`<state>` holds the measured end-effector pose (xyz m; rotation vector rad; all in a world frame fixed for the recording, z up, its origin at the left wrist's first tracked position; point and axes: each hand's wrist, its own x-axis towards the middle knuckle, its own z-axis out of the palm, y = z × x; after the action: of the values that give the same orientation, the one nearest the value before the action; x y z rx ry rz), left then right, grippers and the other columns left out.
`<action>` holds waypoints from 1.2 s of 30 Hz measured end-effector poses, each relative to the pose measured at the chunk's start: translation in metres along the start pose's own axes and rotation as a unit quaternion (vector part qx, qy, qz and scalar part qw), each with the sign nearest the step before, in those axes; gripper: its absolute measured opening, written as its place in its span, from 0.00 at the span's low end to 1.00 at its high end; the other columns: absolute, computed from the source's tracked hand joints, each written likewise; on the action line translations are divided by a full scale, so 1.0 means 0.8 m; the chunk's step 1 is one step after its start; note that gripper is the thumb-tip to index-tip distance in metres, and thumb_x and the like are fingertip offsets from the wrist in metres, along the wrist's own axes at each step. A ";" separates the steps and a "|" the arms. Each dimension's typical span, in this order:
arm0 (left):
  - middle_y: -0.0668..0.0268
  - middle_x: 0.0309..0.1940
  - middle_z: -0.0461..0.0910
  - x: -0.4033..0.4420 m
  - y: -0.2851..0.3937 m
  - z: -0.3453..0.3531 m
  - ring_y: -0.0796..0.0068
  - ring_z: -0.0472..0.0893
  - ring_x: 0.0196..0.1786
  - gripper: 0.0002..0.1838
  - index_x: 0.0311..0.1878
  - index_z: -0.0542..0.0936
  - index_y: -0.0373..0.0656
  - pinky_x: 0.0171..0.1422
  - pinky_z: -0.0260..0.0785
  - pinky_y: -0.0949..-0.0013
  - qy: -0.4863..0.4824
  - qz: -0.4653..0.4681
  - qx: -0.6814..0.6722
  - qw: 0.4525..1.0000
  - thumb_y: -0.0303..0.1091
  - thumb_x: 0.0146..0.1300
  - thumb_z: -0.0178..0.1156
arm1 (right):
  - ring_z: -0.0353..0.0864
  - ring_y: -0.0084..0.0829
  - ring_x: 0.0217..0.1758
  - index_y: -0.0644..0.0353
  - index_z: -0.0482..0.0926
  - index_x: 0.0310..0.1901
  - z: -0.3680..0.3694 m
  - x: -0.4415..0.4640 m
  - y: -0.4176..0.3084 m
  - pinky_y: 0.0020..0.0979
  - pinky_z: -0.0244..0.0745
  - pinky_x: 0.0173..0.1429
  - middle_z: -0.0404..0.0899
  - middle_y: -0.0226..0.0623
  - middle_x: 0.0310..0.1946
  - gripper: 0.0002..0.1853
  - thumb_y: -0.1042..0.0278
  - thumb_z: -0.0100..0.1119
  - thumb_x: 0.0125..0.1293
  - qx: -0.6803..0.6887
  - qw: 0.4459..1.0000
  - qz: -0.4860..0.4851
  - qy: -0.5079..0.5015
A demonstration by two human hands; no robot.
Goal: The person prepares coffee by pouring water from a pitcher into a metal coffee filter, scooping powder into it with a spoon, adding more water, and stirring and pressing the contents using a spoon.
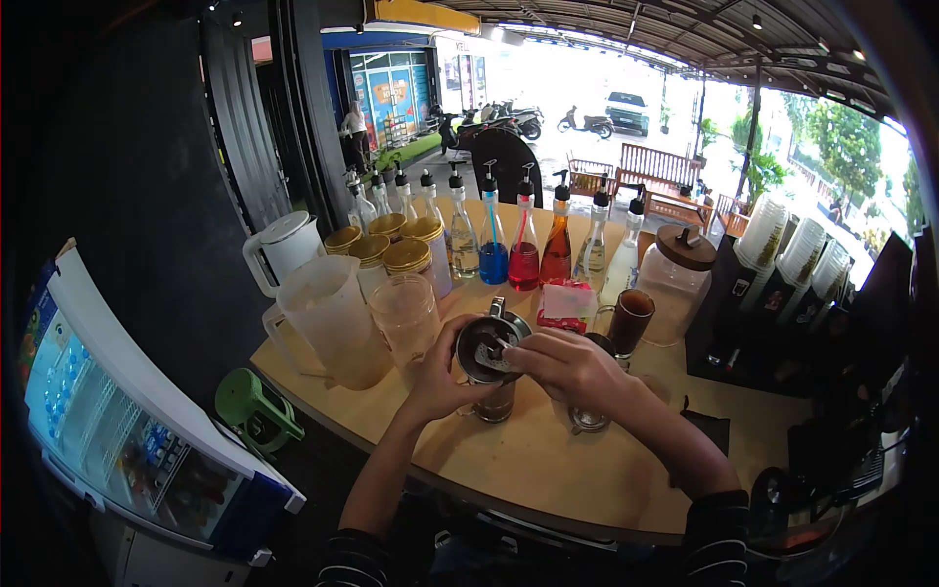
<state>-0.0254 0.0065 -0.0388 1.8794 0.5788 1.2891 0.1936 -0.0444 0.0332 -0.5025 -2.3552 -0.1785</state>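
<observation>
A round metal cup with a handle [477, 364] is tilted so its dark inside faces me. My left hand [440, 377] is wrapped round its left side and underside. At the cup's mouth, my right hand [562, 367] pinches a thin, light utensil [504, 343] whose lower end is inside the cup. Below the metal cup a glass [496, 403] stands on the wooden counter [528, 465], partly hidden. Right of it, partly under my right forearm, is another glass vessel [589, 419]. A glass mug of dark brown liquid [631, 321] stands farther right.
Pump bottles, including a blue one [493, 256] and a red one [524, 262], line the back. Gold-lidded jars [408, 258], a plastic pitcher [328, 318] and a clear container [404, 318] stand left. At right are a brown-lidded jar [675, 289] and stacked cups [763, 230].
</observation>
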 end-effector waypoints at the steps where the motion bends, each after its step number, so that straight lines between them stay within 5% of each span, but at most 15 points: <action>1: 0.60 0.62 0.69 0.001 0.000 -0.002 0.69 0.69 0.66 0.47 0.66 0.62 0.42 0.72 0.59 0.65 -0.002 0.002 -0.006 1.000 0.30 0.41 0.75 | 0.80 0.40 0.41 0.65 0.76 0.50 0.003 -0.001 -0.001 0.37 0.77 0.43 0.76 0.41 0.40 0.22 0.79 0.63 0.50 0.000 1.000 -0.001 0.000; 15: 0.61 0.61 0.69 0.005 0.000 -0.010 0.69 0.70 0.65 0.46 0.66 0.63 0.42 0.71 0.60 0.65 -0.036 -0.003 0.008 0.999 0.32 0.42 0.75 | 0.78 0.37 0.42 0.64 0.75 0.48 -0.005 0.005 -0.008 0.35 0.77 0.44 0.73 0.37 0.37 0.20 0.75 0.61 0.50 0.008 0.996 -0.056 -0.073; 17: 0.61 0.61 0.70 0.005 -0.001 -0.009 0.69 0.70 0.65 0.46 0.66 0.63 0.42 0.71 0.60 0.65 -0.039 -0.003 0.010 0.999 0.32 0.42 0.75 | 0.78 0.37 0.42 0.64 0.75 0.49 -0.005 0.004 -0.005 0.35 0.77 0.45 0.73 0.37 0.38 0.21 0.75 0.61 0.50 -0.012 1.000 -0.006 -0.010; 24: 0.61 0.62 0.68 0.004 0.002 -0.010 0.69 0.68 0.66 0.49 0.67 0.61 0.42 0.72 0.60 0.65 -0.034 0.002 0.017 0.999 0.29 0.40 0.77 | 0.78 0.38 0.41 0.64 0.74 0.50 0.003 -0.001 -0.002 0.35 0.77 0.42 0.74 0.38 0.37 0.23 0.77 0.62 0.48 0.004 0.998 -0.051 -0.039; 26: 0.62 0.63 0.66 0.003 0.001 -0.011 0.70 0.67 0.67 0.51 0.67 0.59 0.43 0.72 0.59 0.65 -0.048 0.001 0.026 0.999 0.26 0.39 0.78 | 0.79 0.39 0.40 0.65 0.75 0.49 -0.001 0.000 0.003 0.36 0.78 0.42 0.75 0.39 0.38 0.24 0.79 0.62 0.46 -0.007 0.999 -0.016 0.035; 32: 0.60 0.62 0.69 0.004 0.011 -0.007 0.69 0.69 0.66 0.47 0.66 0.62 0.42 0.71 0.60 0.65 -0.019 -0.001 0.010 1.000 0.31 0.42 0.76 | 0.79 0.38 0.38 0.64 0.76 0.49 0.006 -0.002 0.002 0.37 0.77 0.40 0.76 0.39 0.35 0.22 0.81 0.64 0.49 0.033 0.999 -0.027 0.023; 36: 0.61 0.63 0.65 0.003 0.007 -0.010 0.69 0.67 0.67 0.50 0.67 0.59 0.43 0.72 0.60 0.65 -0.037 0.006 0.006 0.999 0.24 0.39 0.77 | 0.79 0.39 0.38 0.64 0.76 0.48 0.004 -0.002 0.004 0.37 0.77 0.41 0.75 0.39 0.34 0.23 0.81 0.63 0.46 0.011 0.998 -0.004 0.057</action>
<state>-0.0318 0.0074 -0.0311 1.9348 0.5392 1.2203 0.1939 -0.0413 0.0301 -0.4617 -2.2458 -0.1805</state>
